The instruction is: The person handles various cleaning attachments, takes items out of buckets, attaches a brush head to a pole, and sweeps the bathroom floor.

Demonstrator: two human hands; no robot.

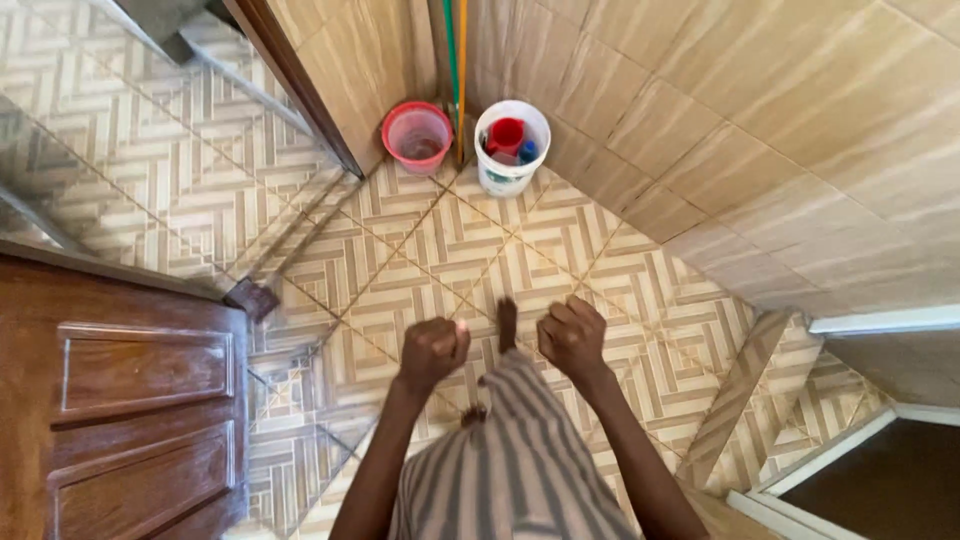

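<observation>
My left hand (432,350) and my right hand (573,336) are both raised in front of me, each curled into a fist, a hand's width apart. I see nothing held in either fist. Below them hangs my grey-and-white striped garment (510,460). Between the fists, the tip of a foot (507,322) shows on the patterned tile floor (420,250).
A red bucket (417,135) and a white bucket (511,150) holding a red cup and a blue item stand in the far corner, with green and orange stick handles (456,60) leaning between them. A brown wooden door (130,400) is at the left. Tiled walls enclose the right.
</observation>
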